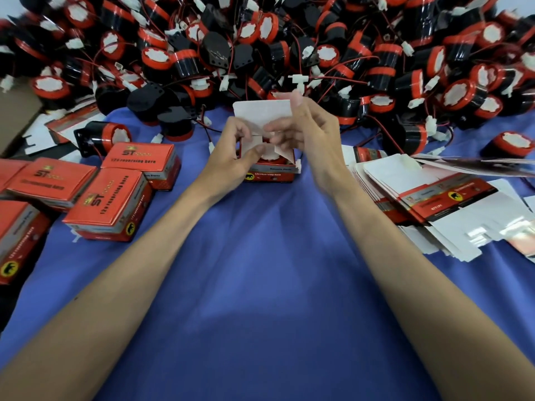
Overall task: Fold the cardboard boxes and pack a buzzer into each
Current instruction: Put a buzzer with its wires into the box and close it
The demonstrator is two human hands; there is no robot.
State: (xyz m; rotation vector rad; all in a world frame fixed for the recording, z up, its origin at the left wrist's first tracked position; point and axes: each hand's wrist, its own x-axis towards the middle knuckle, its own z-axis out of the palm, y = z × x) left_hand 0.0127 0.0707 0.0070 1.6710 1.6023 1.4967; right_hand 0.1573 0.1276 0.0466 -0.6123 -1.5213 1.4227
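Note:
An orange-red cardboard box (272,172) stands on the blue cloth in the middle, its white lid flap (260,111) upright. A red and black buzzer (270,161) sits inside it, mostly hidden by the flaps. My left hand (234,153) presses the left side flap inward with thumb and fingers. My right hand (307,134) pinches the right side flap over the opening. A huge pile of black and red buzzers (260,47) with red wires and white plugs fills the back of the table.
Several closed orange boxes (110,198) lie at the left. A stack of flat unfolded box blanks (434,198) lies at the right. One loose buzzer (107,137) lies on its side left of the hands. The blue cloth (266,285) covers the table.

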